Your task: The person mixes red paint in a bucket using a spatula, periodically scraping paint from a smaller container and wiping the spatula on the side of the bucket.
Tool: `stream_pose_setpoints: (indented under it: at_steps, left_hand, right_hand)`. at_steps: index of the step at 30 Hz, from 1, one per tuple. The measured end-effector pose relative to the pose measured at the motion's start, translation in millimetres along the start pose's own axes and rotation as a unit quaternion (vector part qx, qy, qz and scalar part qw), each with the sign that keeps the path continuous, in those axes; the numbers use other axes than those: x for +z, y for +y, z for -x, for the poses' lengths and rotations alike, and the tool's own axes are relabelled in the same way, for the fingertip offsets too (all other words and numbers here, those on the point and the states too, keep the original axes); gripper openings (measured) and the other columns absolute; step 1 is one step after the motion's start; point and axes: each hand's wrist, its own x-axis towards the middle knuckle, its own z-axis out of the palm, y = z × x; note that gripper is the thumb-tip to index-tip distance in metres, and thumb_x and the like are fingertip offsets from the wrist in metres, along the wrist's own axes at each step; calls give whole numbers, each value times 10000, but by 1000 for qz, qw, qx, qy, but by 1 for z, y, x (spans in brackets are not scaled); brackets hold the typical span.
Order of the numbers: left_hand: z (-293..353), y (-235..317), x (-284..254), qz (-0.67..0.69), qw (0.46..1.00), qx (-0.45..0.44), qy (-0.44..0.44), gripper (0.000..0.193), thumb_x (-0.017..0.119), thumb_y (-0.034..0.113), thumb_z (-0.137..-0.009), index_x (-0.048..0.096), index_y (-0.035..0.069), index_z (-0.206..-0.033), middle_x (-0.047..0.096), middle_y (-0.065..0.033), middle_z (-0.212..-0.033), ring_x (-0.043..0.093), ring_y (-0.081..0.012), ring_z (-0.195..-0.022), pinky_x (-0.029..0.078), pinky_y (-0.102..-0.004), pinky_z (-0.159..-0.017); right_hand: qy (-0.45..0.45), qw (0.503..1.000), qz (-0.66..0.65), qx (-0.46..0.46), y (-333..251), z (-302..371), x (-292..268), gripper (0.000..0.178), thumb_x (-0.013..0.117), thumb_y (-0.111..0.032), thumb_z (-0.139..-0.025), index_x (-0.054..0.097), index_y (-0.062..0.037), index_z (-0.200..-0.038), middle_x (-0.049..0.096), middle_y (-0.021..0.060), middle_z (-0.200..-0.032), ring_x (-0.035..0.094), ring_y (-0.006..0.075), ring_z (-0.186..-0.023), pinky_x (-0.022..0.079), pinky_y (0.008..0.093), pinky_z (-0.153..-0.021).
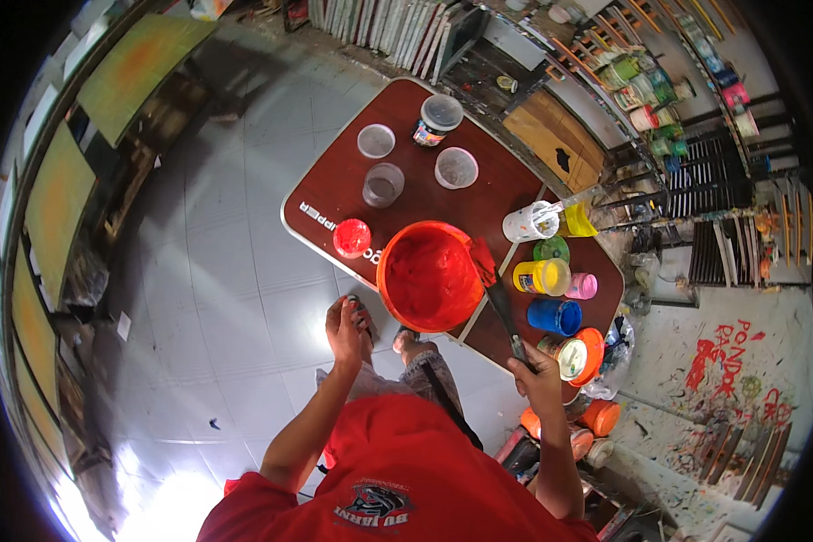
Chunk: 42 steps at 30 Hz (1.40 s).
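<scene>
My right hand (pixel 537 379) is closed around the dark handle of a spatula (pixel 499 303). Its upper end is coated in red paint and rests over the right rim of an orange bucket (pixel 385 305). Thick red paint (pixel 429 275) lines the inside of the bucket, which stands at the near edge of the dark red table (pixel 334 185). Left of the bucket, my left hand (pixel 341 332) hangs off the table with its fingers curled. A dark shape shows beside those fingers; whether they hold it cannot be made out. A small cup of red paint (pixel 352 238) sits close by.
Clear plastic cups (pixel 384 184) and a lidded jar (pixel 440 116) stand farther back. Along the right are a white tub (pixel 524 224), a yellow tub (pixel 542 277), a pink container (pixel 583 286) and a blue one (pixel 554 317). Paint shelves (pixel 641 90) line the right wall; frames (pixel 379 23) lean behind.
</scene>
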Motion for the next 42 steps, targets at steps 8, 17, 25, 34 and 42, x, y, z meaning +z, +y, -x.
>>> stream_pose_setpoints:
  at_steps: [8,17,25,34,42]
  left_hand:
    - [14,5,-36,-116,990,78,13,418,596,326,-1047,544,29,-1336,640,-96,-1105,671,-174,-874,557,-302,-714]
    - [83,-79,-29,-377,911,-76,-151,475,624,284,-1005,475,14,-1367,622,-139,-1139,688,-240,-846,553,-352,-609]
    - [241,-247,62,-560,706,-181,-393,457,638,321,-991,543,44,-1343,637,-100,-1172,710,-222,-912,575,-366,-715]
    - [390,-436,130,-610,578,-195,-505,437,656,318,-981,599,40,-1313,683,-75,-1078,698,-177,-880,559,-333,-693]
    - [383,-687,230,-582,566,-33,-584,445,719,335,-898,710,0,-1191,750,-183,-1069,737,-255,-965,576,-351,-838]
  right_hand:
    - [161,975,-21,-151,60,26,0,527,802,11,-846,638,25,-1346,709,16,-1112,616,59,-974,506,238,-874]
    - [329,919,-106,-190,124,149,-74,508,816,-3,-826,665,16,-1310,721,22,-1090,621,65,-951,507,244,-857]
    - [558,799,-173,-142,301,346,-145,511,768,-76,-897,609,36,-1370,561,-56,-722,442,20,-544,333,207,-485]
    - [636,718,-281,37,411,435,-214,444,724,-177,-964,631,35,-1342,600,-30,-733,532,44,-626,432,223,-564]
    - [665,721,-163,106,491,387,-364,390,694,-182,-984,650,29,-1309,602,-13,-733,543,64,-643,449,244,-586]
